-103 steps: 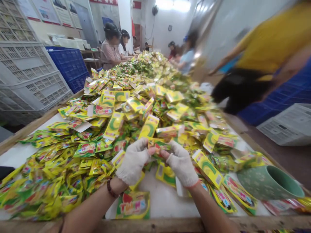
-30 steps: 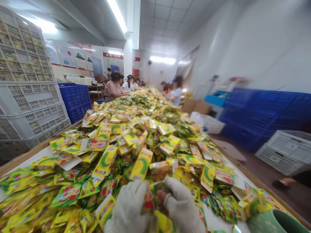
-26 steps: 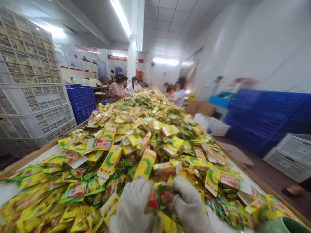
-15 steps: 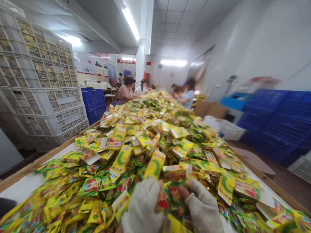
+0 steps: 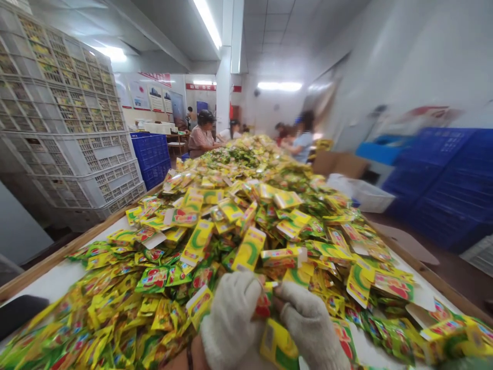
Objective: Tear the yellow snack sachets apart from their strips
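Observation:
My left hand (image 5: 233,316), in a white knitted glove with bare fingertips, is closed on a small red-and-green packet (image 5: 263,304). On the packet's other side, my right hand (image 5: 308,324), gloved the same way, pinches at its upper edge; the fingertips are partly hidden and blurred. Just below and between the hands lies a yellow carton (image 5: 278,345) with a green curve on it. Beyond them, a flat yellow carton (image 5: 249,249) rests on the heap. Green-and-red packets (image 5: 152,279) lie left of my left hand, and loose yellow packets (image 5: 108,308) spread further left.
The heap runs down a long white table (image 5: 50,280) with a wooden rim (image 5: 77,242). White crates (image 5: 73,139) are stacked at left, blue crates (image 5: 442,180) at right. A dark object (image 5: 23,313) lies at the left edge. Several people (image 5: 202,134) work along the far sides.
My hands have drawn closer together around the packet, the right moving slightly left. The yellow carton beneath them shows more. The view has shifted slightly.

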